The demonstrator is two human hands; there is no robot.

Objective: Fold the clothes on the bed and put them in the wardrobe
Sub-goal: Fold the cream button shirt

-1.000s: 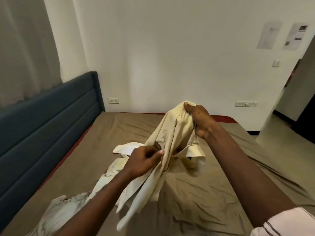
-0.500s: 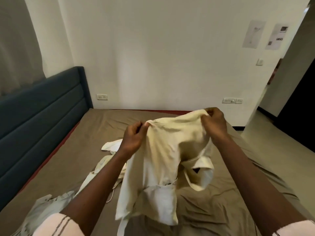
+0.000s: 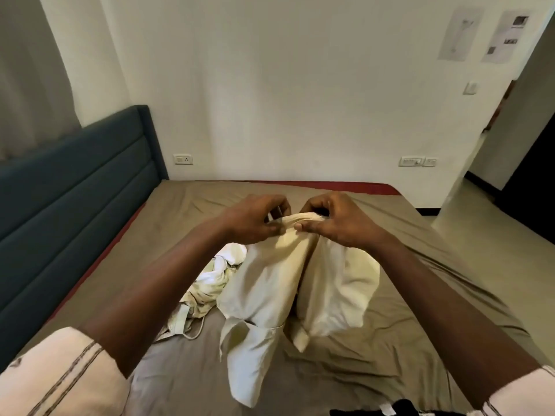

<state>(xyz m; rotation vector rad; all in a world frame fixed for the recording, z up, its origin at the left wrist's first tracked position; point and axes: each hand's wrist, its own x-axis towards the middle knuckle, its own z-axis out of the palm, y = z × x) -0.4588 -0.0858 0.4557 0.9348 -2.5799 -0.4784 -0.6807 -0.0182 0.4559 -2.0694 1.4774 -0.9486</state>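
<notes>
Hands that held the cream garment [image 3: 270, 283] spread wide half a second ago now meet above the middle of the bed [image 3: 420, 340]. The left hand [image 3: 255, 219] and the right hand [image 3: 333, 220] sit just beside each other, each pinching the gathered top edge between thumb and curled fingers. The cloth, stretched flat between them before, now hangs in two soft lobes folded together, its lower end resting on the sheet. Counted, there are two hands, one held garment, one heap of pale crumpled clothes [image 3: 210, 280] lying on the bed just left of it, and two paper sheets [image 3: 459, 34] on the white wall. The garment is thin, matte woven cloth. The brown bedsheet is wrinkled, and the blue headboard [image 3: 75, 190] is padded in long horizontal panels.
</notes>
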